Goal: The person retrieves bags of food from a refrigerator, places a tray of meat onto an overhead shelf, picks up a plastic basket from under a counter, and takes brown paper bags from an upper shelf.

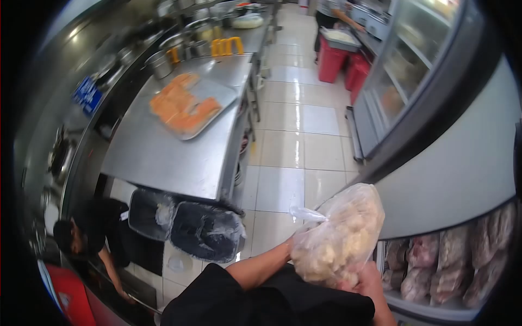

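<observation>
A knotted clear plastic bag [342, 236] full of pale, lumpy pieces is held in front of my body, below the grey panel. My right hand [361, 280] grips its lower right side, fingers curled against the plastic. My left hand [293, 249] is at the bag's left side, mostly hidden behind it, so its fingers do not show. To the right, an open chest freezer [424, 307] holds several bags of dark reddish, frosted food [427, 266].
A steel table [179, 163] bears a tray [220, 111] of orange-pink slabs. Two black bins [206, 231] stand at its near end. One person [100, 228] bends at lower left; another [329, 16] stands beyond the red bins [330, 64]. A glass-door fridge [402, 81] lines the right.
</observation>
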Motion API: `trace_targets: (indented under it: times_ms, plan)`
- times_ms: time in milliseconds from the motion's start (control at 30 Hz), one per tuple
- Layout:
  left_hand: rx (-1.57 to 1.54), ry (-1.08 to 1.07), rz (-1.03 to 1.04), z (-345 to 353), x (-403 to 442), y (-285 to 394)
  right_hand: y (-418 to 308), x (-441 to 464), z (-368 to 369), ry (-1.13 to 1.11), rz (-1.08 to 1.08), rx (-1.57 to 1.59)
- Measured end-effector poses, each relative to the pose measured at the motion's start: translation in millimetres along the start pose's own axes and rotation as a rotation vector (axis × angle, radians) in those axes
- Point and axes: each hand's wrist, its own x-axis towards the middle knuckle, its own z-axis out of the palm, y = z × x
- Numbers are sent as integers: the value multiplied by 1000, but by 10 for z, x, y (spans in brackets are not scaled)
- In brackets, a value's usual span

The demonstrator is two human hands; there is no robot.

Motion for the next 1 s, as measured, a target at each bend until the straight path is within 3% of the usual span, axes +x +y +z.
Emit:
trace_targets:
  times_ms: [133, 233, 333, 500, 533, 567, 600, 633, 667, 700, 767, 833, 867, 967, 1000]
  plan:
    - [89, 70, 234, 78, -576, 402, -204, 372, 99, -145, -346, -52]
    - [157, 171, 429, 62, -964, 764, -455, 791, 269, -265, -476, -13]
    - [250, 295, 661, 85, -1428, 1205, -590, 1242, 590, -403, -421, 14]
    - [354, 487, 1068, -6, -2179, 1872, -815, 2232, 1722, -157, -380, 595]
    - [362, 517, 1131, -65, -2291, 2014, -859, 2379, 1979, -110, -352, 589]
    - [375, 535, 1180, -121, -2375, 2133, -1005, 2372, 1873, -170, -140, 544]
    - [397, 546, 1238, -191, -2479, 2259, -1064, 2388, 1897, -157, -145, 492]
    - [416, 573, 1266, -295, -2558, 2389, -1038, 2376, 2046, -56, -213, 524]
    - [424, 597, 1303, -394, -2626, 2487, -927, 2275, 1979, -189, -213, 560]
    - [458, 776, 1198, -567, -2702, 2620, -838, 2170, 1927, -335, -216, 603]
    - [231, 1075, 1072, -769, -2759, 2836, -399, 1985, 2254, -616, -206, 437]
    - [327, 1202, 1005, -704, -2786, 3011, 110, 1559, 2426, -650, -72, 324]
    - [314, 1191, 983, -1014, -2877, 3131, 486, 1258, 2693, -621, 20, 338]
    - [348, 1251, 1006, -1043, -2805, 3017, 946, 548, 2157, -848, 443, 39]
    - [405, 1207, 1020, -1166, -2879, 3022, 1253, 124, 2253, -790, 542, -63]
